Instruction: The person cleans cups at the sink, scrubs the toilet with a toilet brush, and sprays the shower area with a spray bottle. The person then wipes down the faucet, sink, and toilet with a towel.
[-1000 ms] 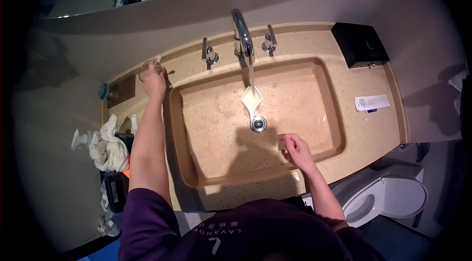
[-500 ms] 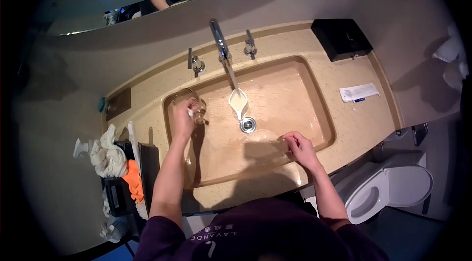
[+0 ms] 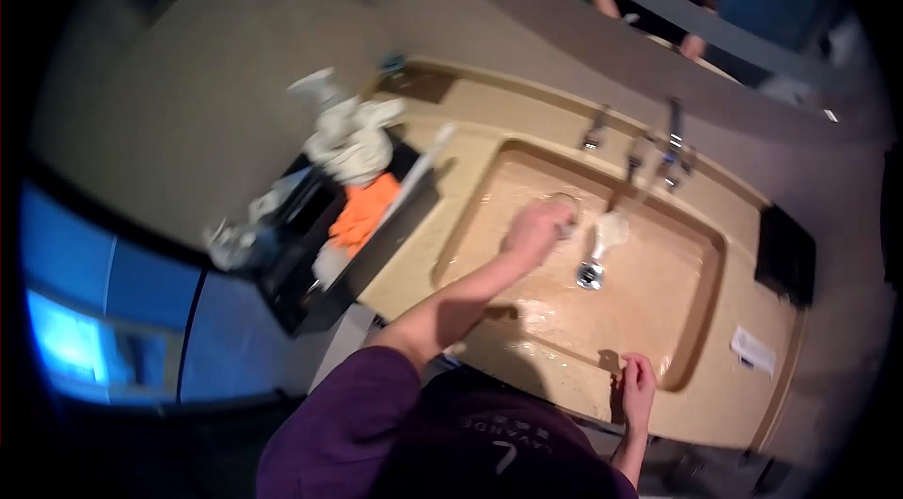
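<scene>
My left hand (image 3: 538, 234) is over the left half of the tan sink (image 3: 710, 311), closed around what looks like a clear glass (image 3: 564, 205), blurred and partly hidden by the fingers. Beside it, water (image 3: 611, 231) runs from the tap (image 3: 673, 146) and spreads in a pale streak to the round metal drain (image 3: 590, 274). At the sink's front edge hangs my right hand (image 3: 638, 381), its fingers loosely bent and nothing visible in them.
Left of the sink, a dark cart or box (image 3: 292, 287) carries crumpled white cloths (image 3: 353, 146) and an orange cloth (image 3: 365, 210). A black box (image 3: 786, 254) and a white packet (image 3: 752, 351) are on the right counter. A mirror (image 3: 649, 5) runs along the wall.
The view has swung left, so the sink appears further right and the cart shows more. My left hand is now closer to the running water. My right hand stays near the front edge.
</scene>
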